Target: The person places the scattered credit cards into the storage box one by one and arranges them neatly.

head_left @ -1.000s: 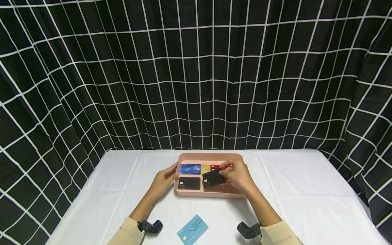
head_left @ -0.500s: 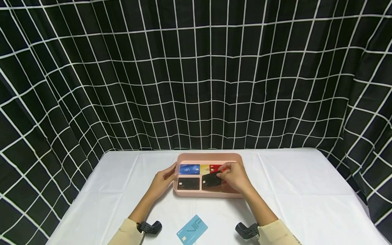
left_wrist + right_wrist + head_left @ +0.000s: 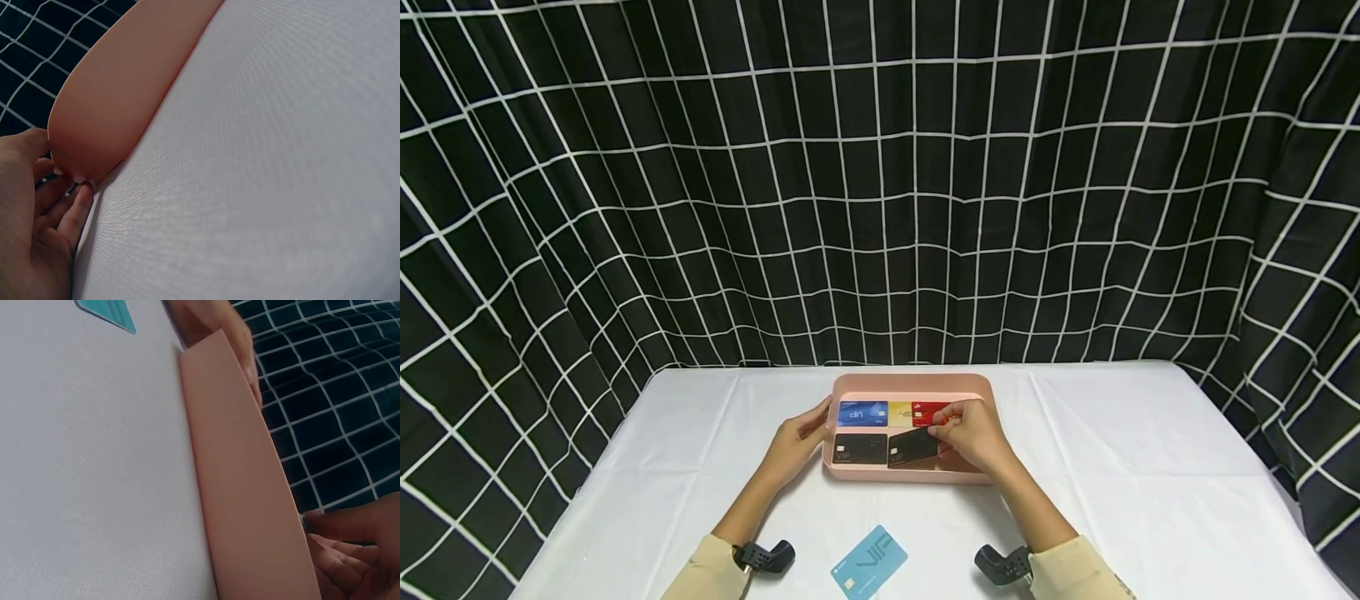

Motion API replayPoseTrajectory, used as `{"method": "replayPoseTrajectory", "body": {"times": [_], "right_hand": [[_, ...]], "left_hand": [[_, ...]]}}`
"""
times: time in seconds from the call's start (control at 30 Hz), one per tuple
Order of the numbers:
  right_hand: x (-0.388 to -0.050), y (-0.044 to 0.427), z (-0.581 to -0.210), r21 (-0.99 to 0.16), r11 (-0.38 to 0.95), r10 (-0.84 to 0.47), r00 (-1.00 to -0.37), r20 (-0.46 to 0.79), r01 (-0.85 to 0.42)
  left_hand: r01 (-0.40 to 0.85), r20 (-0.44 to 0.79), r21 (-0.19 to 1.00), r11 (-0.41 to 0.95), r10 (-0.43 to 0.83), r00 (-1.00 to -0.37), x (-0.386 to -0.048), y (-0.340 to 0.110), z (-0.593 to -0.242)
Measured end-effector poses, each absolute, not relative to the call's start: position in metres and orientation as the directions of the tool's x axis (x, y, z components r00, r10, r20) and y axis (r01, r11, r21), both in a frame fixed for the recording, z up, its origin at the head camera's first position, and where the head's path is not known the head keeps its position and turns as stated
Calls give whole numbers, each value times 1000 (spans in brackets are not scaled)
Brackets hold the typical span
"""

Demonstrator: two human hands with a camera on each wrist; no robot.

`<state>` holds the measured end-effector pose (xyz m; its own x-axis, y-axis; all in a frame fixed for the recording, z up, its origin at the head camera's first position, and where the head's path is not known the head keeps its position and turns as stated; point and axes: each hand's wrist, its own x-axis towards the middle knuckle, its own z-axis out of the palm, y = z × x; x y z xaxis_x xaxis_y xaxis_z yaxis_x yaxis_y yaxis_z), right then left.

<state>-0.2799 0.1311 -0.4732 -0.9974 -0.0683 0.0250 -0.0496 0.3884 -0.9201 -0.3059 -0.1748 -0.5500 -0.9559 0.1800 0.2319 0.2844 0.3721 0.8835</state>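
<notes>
In the head view my right hand (image 3: 973, 433) pinches a black VIP card (image 3: 913, 447) by its right end, inside the pink tray (image 3: 913, 383). The card slants, its right end higher in the view. Left of it lies another black VIP card (image 3: 861, 448). Along the tray's far row are a blue card (image 3: 862, 413), a yellow card (image 3: 899, 414) and a red card (image 3: 925, 412), partly covered by my fingers. My left hand (image 3: 799, 437) grips the tray's left end; in the left wrist view its thumb is at the rim and its fingers touch the outer wall.
A light blue VIP card (image 3: 869, 562) lies askew on the white tablecloth (image 3: 1112, 467), in front of the tray. Behind the table hangs a black curtain (image 3: 917, 208) with a white grid. Each wrist wears a black device (image 3: 764, 557).
My right hand has moved slightly left and lowered the black card toward the tray floor, beside the other black card. The left hand keeps its place on the tray.
</notes>
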Motion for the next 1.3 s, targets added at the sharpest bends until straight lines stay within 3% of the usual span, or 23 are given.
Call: {"method": "replayPoseTrajectory", "body": {"times": [0.93,1.3], "right_hand": [[-282,136,-482,-912,406,-77,-996,32,-61],[-282,137,-483,-881,472,-57,-998,8,-34]], "left_hand": [[286,242,883,373,161,-957,-303,-175,-551],[295,253,887,355,161,-954,-304,-172,-550]]}}
